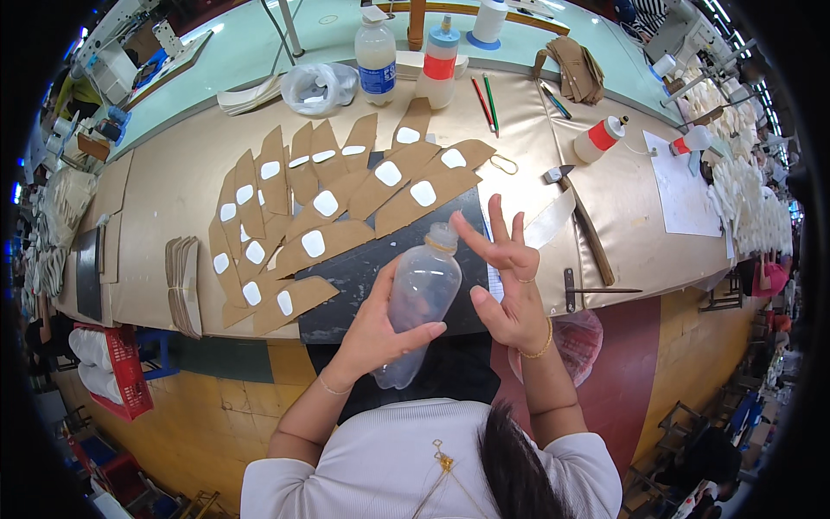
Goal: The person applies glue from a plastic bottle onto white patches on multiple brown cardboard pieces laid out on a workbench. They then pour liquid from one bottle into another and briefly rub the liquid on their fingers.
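I am looking down at a wide tan worktable (173, 186) that is filling most of the view, with a dark mat (363, 277) lying on its near edge at about six o'clock from the table's middle. Brown cut pieces with white patches (324, 208) are fanning out in overlapping rows across the mat and table, spreading from nine o'clock round to one o'clock of the hands. A bound stack of brown pieces (183, 285) is sitting at nine o'clock, well apart from the fan.

The clear plastic bottle (419, 298) is sitting in front of the person's chest, tilting with its neck toward twelve o'clock, above the mat's near edge. The left hand (380, 333) is wrapping around the bottle's lower half, thumb up along one side and fingers curling over the front. The right hand (510, 281) is open just beside the bottle at three o'clock, fingers spreading upward and holding nothing, one fingertip close to the bottle's neck.

Far off at twelve o'clock, a white bottle with a blue label (377, 56) and a bottle with a red band (439, 62) are standing near two pencils (486, 102). A small red-capped bottle (598, 138) is resting at two o'clock.
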Action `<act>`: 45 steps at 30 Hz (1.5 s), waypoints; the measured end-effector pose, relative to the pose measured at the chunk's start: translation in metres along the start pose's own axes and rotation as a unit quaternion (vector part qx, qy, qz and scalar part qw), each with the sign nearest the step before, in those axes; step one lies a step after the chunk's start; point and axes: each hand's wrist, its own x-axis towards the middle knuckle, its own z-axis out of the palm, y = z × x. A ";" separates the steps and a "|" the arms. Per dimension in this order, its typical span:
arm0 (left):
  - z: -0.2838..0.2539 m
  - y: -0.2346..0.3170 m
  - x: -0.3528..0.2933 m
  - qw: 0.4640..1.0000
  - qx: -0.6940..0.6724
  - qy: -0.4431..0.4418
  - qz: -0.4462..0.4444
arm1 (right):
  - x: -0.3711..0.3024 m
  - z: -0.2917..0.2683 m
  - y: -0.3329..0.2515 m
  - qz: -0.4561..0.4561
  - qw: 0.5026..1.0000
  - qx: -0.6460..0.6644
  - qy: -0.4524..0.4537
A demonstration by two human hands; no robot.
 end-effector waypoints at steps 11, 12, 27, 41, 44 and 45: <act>-0.012 0.005 -0.001 0.999 -0.031 -0.012 -0.039 | 0.000 -0.013 0.008 0.006 0.967 0.243 0.080; -0.013 0.007 -0.001 0.998 -0.037 -0.028 -0.052 | 0.004 -0.014 0.009 0.015 0.936 0.336 0.103; -0.010 -0.015 -0.004 0.969 -0.213 -0.113 -0.046 | 0.011 0.015 -0.010 0.089 0.718 0.690 0.032; -0.016 -0.019 -0.007 0.959 -0.229 -0.155 -0.065 | 0.003 0.010 0.003 0.058 0.761 0.646 0.020; -0.018 -0.015 -0.006 0.957 -0.252 -0.134 -0.056 | 0.002 0.004 0.006 0.060 0.788 0.612 0.038; -0.019 -0.013 -0.004 0.958 -0.254 -0.125 -0.047 | 0.004 0.003 0.005 0.054 0.814 0.575 0.056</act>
